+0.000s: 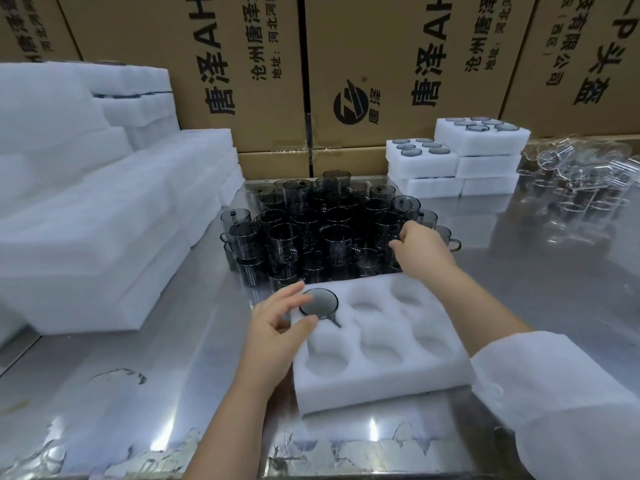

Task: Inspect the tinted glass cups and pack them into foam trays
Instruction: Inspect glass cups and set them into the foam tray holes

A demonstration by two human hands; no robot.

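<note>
A white foam tray [377, 382] with several round pockets lies on the steel table in front of me. One tinted glass cup [320, 303] sits in its far left pocket, handle pointing right. My left hand [277, 327] rests at that pocket, fingers loosely spread beside the cup's rim. Behind the tray stands a dense cluster of dark tinted cups [322, 230]. My right hand [420, 245] reaches into the right side of that cluster, fingers curled at a cup; the grip itself is hidden by the hand.
Stacks of empty foam trays [90, 209] fill the left side. Packed foam trays [453, 157] are stacked at the back right, clear glass cups [581, 188] beside them. Cardboard boxes [242, 71] wall off the back. The steel table [173, 393] reflects light.
</note>
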